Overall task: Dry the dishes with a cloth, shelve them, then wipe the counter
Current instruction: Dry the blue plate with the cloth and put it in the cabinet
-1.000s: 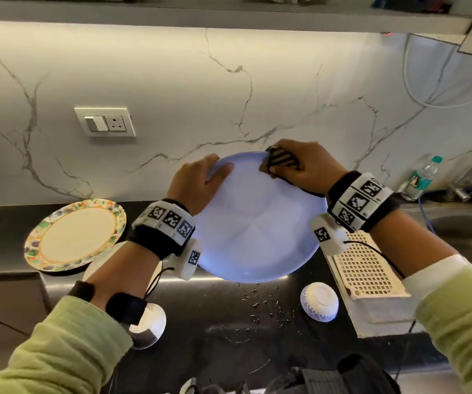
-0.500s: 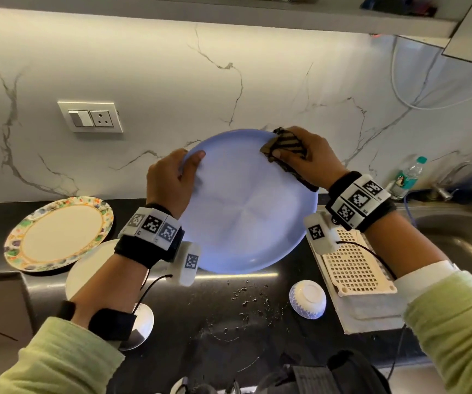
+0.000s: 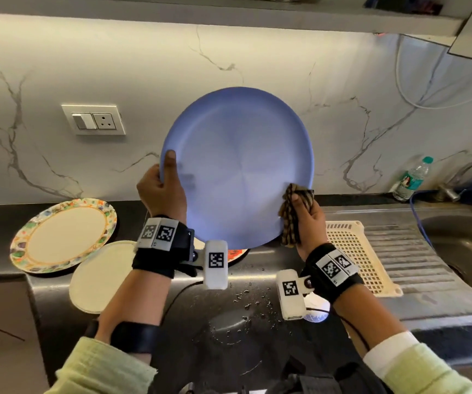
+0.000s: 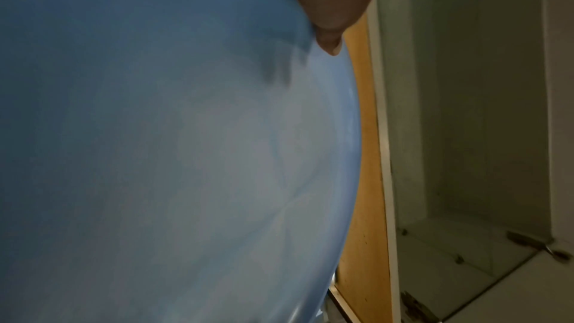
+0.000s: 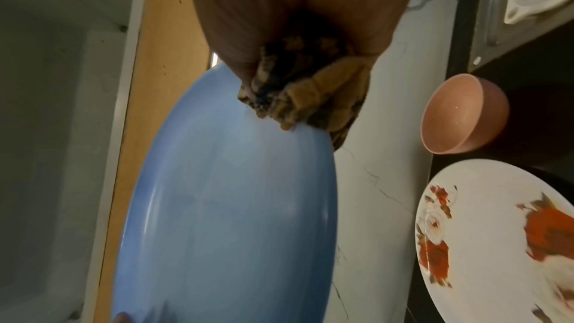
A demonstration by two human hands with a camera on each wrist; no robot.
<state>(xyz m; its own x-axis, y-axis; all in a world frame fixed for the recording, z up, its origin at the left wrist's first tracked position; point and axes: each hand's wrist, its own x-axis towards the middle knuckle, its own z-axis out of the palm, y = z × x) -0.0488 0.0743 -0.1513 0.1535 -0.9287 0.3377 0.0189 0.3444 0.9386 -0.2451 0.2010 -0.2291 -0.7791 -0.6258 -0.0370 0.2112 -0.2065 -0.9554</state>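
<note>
Gripping the blue plate (image 3: 237, 166) upright between them, left hand (image 3: 162, 191) pinches its rim, right hand (image 3: 304, 220) clutches the striped cloth (image 3: 293, 214) against the opposite edge. Left wrist: thumb (image 4: 329, 33) on rim. Right wrist: cloth bunched there. Likely stiff, wet-slippery; hold rims.

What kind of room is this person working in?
Most likely a home kitchen: a steel sink with a tap set in a dark counter, plates laid out, and a marble-look backsplash.
</note>
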